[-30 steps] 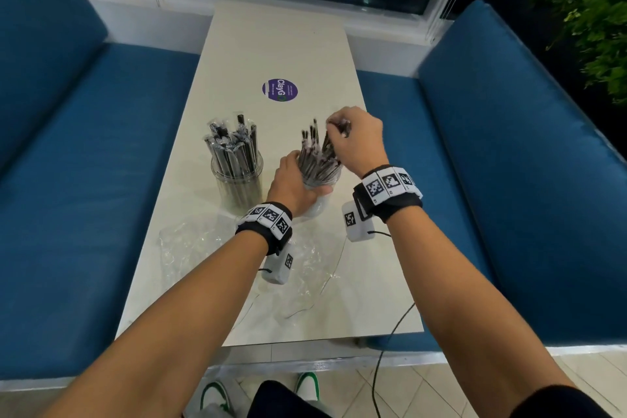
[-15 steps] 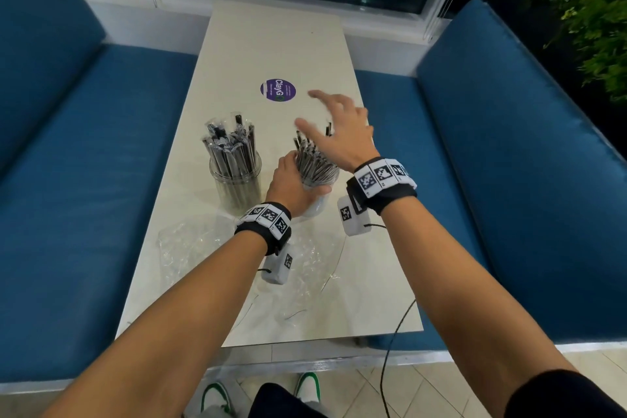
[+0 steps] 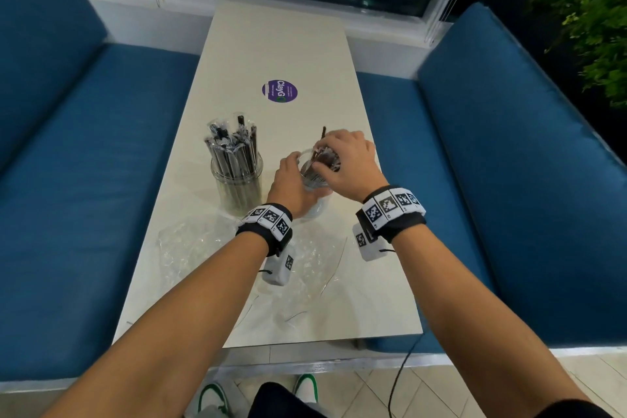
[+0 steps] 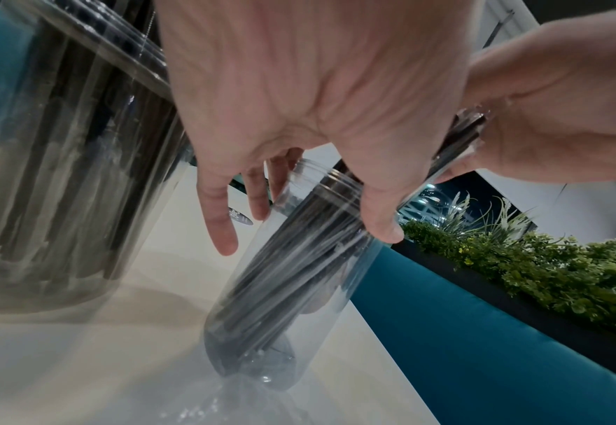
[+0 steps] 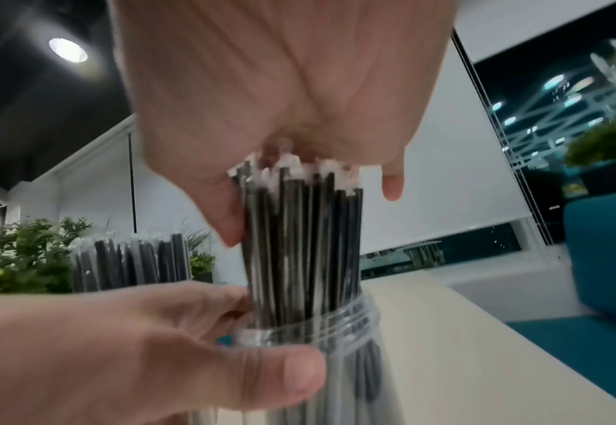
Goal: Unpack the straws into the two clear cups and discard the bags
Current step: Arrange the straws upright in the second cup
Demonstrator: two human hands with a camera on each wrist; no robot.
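Since 0.5 s ago right hand (image 3: pixel 349 159) comes down from spread fingers, now grasps straws (image 5: pixel 302 247) tops in clear cup (image 4: pixel 299 273); left hand (image 3: pixel 291 185) grips cup rim, on table (image 3: pixel 278 44).

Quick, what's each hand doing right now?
Left hand: grips the clear cup.
Right hand: curled round the tops of the straws.

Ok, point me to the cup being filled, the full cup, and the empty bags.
Cup being filled (image 4: pixel 281 302), left wrist view, clear side wall.
Full cup (image 3: pixel 237 192), head view, clear side wall.
Empty bags (image 3: pixel 190 244), head view, crumpled clear plastic.
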